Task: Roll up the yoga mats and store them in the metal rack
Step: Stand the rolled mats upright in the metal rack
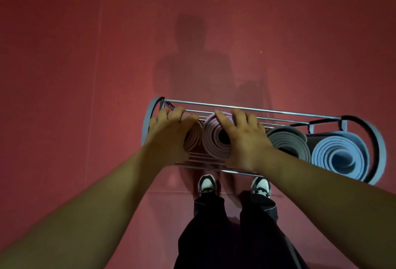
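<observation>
A red wall (64, 32) and a red floor (167, 215) fill most of the view, and one shadow (192, 54) of a person is cast on the wall beyond the hands. One metal rack (257, 109), made of thin rails with a grey hoop at each end, is seen from above directly under both hands. Four rolled yoga mats are stood on end inside it in a row, their spiral ends facing up.

The pale pink mat (194, 138) lies under the left hand (169, 135) at the rack's left end. It is gripped at its top, with the fingers curled over its far edge beside the rails. The mauve mat (214, 133), touching the first, is covered by the right hand (246, 138). That hand's fingers are spread and laid nearly flat across the roll's top, pressing on it rather than closing round it. Just beyond the right hand's wrist side the grey mat (287, 142) is found, and the blue mat (340, 157), the widest roll, is set farthest from both hands at the rack's right end.

Dark trousers (225, 236) and two black-and-white shoes (206, 184) are seen below the hands, toes close to the rack's near rail.
</observation>
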`<control>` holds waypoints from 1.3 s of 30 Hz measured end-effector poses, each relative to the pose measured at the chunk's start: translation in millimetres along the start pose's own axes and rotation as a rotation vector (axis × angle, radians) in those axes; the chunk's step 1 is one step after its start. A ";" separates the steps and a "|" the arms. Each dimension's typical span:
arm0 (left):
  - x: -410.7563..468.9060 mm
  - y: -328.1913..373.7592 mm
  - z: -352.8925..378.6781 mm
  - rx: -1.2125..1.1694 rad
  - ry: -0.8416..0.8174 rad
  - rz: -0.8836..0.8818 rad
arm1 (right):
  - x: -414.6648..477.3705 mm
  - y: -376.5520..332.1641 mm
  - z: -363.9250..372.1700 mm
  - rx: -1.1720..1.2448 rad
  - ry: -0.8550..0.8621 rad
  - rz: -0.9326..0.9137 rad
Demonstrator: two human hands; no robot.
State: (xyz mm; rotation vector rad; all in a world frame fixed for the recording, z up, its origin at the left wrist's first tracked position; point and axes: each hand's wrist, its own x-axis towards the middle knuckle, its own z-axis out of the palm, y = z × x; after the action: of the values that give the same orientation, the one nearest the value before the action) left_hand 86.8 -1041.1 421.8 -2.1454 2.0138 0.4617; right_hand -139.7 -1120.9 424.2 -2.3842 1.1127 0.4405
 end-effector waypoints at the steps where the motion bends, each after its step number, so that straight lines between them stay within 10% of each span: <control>1: 0.6 -0.8 1.9 0.001 0.003 0.001 | 0.3 0.1 0.1 -0.001 0.003 -0.007; 14: -16.5 38.9 8.6 -0.105 0.122 -0.059 | -9.4 21.1 -5.0 0.018 -0.076 -0.038; 24: -10.5 110.1 27.2 -0.195 -0.074 -0.408 | -91.5 113.8 -4.5 -0.008 -0.093 0.652; 39: -1.3 138.5 14.6 -0.120 0.014 -0.435 | -60.5 155.6 -13.5 0.109 -0.020 0.472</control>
State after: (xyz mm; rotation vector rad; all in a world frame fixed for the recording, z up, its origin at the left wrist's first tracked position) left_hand -52.5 -1046.0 421.1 -2.5681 1.4887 0.5073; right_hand -297.3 -1177.4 420.7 -2.0085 1.6490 0.5390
